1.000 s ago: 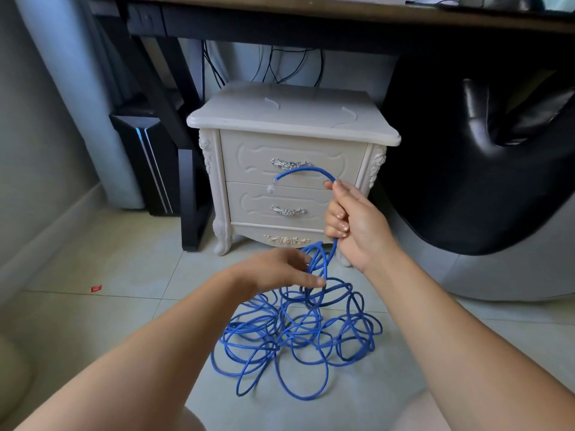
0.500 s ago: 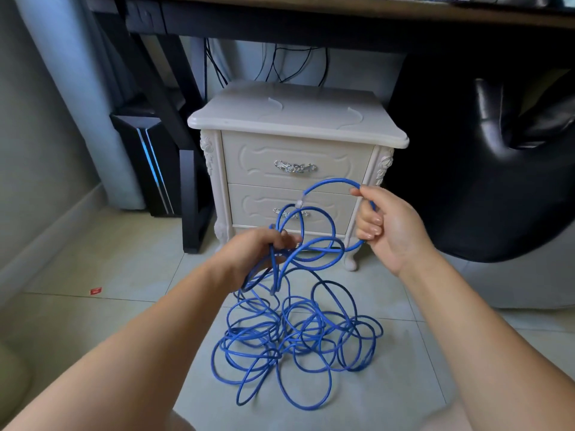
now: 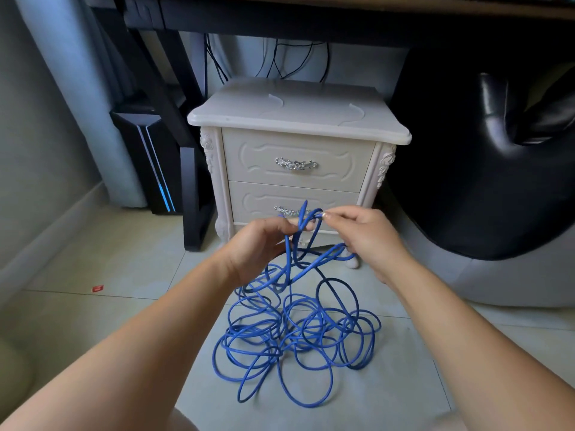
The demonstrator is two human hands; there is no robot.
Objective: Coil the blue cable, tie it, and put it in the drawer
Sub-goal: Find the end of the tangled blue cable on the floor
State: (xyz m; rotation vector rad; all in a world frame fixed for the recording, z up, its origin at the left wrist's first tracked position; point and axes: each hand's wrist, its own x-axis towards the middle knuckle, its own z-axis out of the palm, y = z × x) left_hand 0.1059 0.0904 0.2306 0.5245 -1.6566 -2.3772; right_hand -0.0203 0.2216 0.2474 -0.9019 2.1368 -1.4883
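We are holding part of the blue cable [image 3: 280, 337] up in both hands in front of a white nightstand [image 3: 295, 116]. Our left hand [image 3: 258, 244] is curling its fingers round several strands. Our right hand [image 3: 370, 241] is pinching a raised loop between thumb and fingertips, and a pale tip is showing there. The 2 hands are meeting close together, level with the lower drawer [image 3: 258, 200]. Most of the cable is lying below them on the tiled floor [image 3: 93, 321] in a loose tangle of loops, with strands rising to our grip. The top drawer [image 3: 249, 163] and the lower drawer are sitting shut. A black computer tower [image 3: 146, 157] is standing left of the nightstand under the desk [image 3: 311, 14].
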